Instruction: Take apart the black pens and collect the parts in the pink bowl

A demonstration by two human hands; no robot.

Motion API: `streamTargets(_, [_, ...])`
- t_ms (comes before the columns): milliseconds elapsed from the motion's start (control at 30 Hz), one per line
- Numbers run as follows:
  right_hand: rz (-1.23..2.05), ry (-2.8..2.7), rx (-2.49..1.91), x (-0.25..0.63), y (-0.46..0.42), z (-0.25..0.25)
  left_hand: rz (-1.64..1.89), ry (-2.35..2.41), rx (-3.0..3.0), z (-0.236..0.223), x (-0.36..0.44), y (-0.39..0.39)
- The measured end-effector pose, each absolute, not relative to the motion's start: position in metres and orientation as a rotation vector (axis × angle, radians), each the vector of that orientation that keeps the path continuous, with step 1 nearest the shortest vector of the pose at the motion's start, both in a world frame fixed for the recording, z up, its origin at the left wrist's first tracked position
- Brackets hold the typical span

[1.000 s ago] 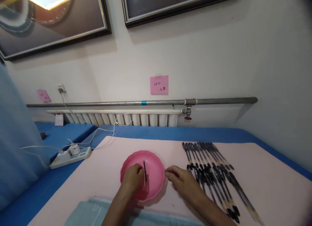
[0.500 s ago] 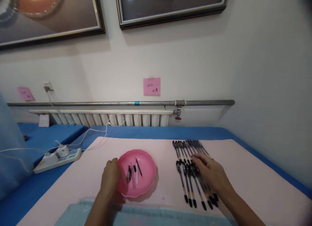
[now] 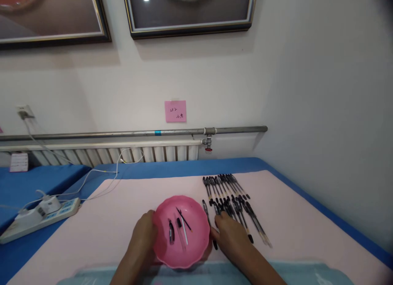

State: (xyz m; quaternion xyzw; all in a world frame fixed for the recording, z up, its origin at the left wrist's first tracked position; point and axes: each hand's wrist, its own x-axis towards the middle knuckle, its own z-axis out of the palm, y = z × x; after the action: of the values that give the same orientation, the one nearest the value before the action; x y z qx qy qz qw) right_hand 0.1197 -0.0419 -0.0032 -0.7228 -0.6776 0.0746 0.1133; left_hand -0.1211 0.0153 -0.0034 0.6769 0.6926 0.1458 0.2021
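Observation:
A pink scalloped bowl (image 3: 196,252) sits on the pale pink mat and holds a few pen parts (image 3: 179,227): a black cap, a thin black refill and a clear barrel. My left hand (image 3: 141,240) is curled against the bowl's left rim, gripping it. My right hand (image 3: 229,238) rests just right of the bowl, its fingers closed round a black pen (image 3: 206,209) that lies apart from the rest. A row of several black pens (image 3: 231,197) lies further right and behind that hand.
A white power strip (image 3: 58,210) with a plugged adapter and cables lies at the left on the blue cover. A radiator (image 3: 123,154) and a metal pipe (image 3: 129,134) run along the back wall. A pale teal cloth (image 3: 199,274) covers the near edge.
My right hand came back from the row of pens to the bowl's right side with one pen. My left hand stayed at the bowl's left rim. The view turned to the right.

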Motion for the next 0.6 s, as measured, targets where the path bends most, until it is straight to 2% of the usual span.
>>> streamTargets(200, [0.227,-1.918,-2.148,0.125,-0.032,0.004,0.424,1.934,1.918,-0.001,-0.12,0.015])
streamTargets(333, [0.302,-1.795,-2.084,0.135,-0.036,0.018,0.982,1.841,1.746,0.013,-0.113,0.008])
streamTargets(400, [0.573,-1.697,-1.899,0.129,-0.044,0.023,1.104,1.566,1.547,0.019,-0.103,0.002])
streamTargets(500, [1.064,-1.554,-1.529,0.107,-0.06,0.028,1.03,1.145,1.224,0.022,-0.084,-0.007])
streamTargets(600, [1.305,-1.519,-1.397,0.083,-0.072,0.031,1.037,0.932,1.052,0.021,-0.072,-0.011])
